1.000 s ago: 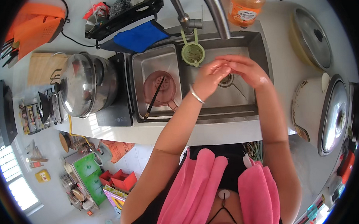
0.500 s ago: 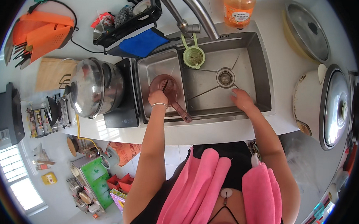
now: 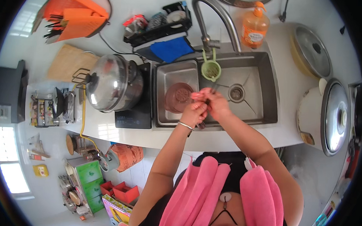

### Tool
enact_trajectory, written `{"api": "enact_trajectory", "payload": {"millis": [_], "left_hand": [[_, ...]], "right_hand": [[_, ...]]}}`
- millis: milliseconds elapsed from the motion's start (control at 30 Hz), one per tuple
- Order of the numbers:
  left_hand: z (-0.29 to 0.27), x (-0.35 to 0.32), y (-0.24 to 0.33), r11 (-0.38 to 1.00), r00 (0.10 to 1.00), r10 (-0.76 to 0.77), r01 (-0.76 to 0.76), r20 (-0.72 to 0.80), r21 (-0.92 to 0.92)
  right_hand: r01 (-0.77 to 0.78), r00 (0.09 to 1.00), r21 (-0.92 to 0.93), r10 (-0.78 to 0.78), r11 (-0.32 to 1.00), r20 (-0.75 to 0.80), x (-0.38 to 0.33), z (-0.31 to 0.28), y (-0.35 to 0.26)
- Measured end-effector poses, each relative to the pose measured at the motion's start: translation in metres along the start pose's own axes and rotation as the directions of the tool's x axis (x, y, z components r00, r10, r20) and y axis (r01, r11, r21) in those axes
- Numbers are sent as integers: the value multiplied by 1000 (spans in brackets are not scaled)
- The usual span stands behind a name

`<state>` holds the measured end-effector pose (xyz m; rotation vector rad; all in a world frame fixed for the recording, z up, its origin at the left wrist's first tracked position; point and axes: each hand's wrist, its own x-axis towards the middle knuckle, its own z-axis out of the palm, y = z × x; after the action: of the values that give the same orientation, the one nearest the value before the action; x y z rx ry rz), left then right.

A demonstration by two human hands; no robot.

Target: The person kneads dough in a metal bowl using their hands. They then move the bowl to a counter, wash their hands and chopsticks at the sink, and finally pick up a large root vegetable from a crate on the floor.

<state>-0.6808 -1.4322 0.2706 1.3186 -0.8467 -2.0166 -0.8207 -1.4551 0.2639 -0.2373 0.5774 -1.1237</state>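
My left hand (image 3: 194, 114) and my right hand (image 3: 219, 105) meet over the divider of the double sink (image 3: 275, 96). Both are closed, fingers curled together. Something reddish and a thin dark object show between them, too small and covered to name. Below and left of them, a translucent brownish-pink dipper (image 3: 174, 101) rests in the small left basin; its handle passes partly behind my hands. A light green strainer (image 3: 211, 70) with bits in it hangs from the faucet (image 3: 207, 39) over the larger basin, which has a round drain (image 3: 236, 93).
A lidded steel pot (image 3: 110, 84) stands on a black cooktop (image 3: 133, 118) to the left. Behind the sink are a black rack (image 3: 160, 34), a blue cloth (image 3: 172, 49) and an orange pump bottle (image 3: 255, 30). A large white lidded pot (image 3: 312, 111) stands at the right.
My left hand has risen from the dipper toward the right. My right hand has come over from the large basin to join it. The view has shifted slightly.
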Motion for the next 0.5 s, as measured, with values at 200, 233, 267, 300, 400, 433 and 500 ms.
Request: {"api": "enact_trajectory", "payload": {"millis": [200, 233, 267, 300, 400, 433, 500], "left_hand": [[-11, -35, 43, 869, 942, 335, -294, -35, 397], [-14, -47, 58, 789, 885, 462, -379, -59, 484], [-17, -62, 76, 693, 812, 579, -448, -66, 565], [-13, -72, 99, 573, 719, 694, -523, -34, 631], [-21, -107, 172, 415, 487, 862, -525, -138, 743], [-14, -120, 198, 420, 375, 902, -641, -215, 643], [-18, -154, 251, 189, 70, 982, -398, -175, 898]], "right_hand": [[214, 928, -679, -364, 703, -84, 8, -86, -87], [6, 946, -995, -323, 97, -26, -6, -76, -89], [-160, 963, -800, -271, -577, 3, -28, -70, -89], [68, 879, -733, -307, -676, 365, -38, -118, -80], [99, 967, -937, -189, -334, 170, -68, -191, -55], [45, 989, -920, -115, -390, 97, -77, -209, -46], [42, 956, -934, -258, -355, 141, -103, -215, -30]]}}
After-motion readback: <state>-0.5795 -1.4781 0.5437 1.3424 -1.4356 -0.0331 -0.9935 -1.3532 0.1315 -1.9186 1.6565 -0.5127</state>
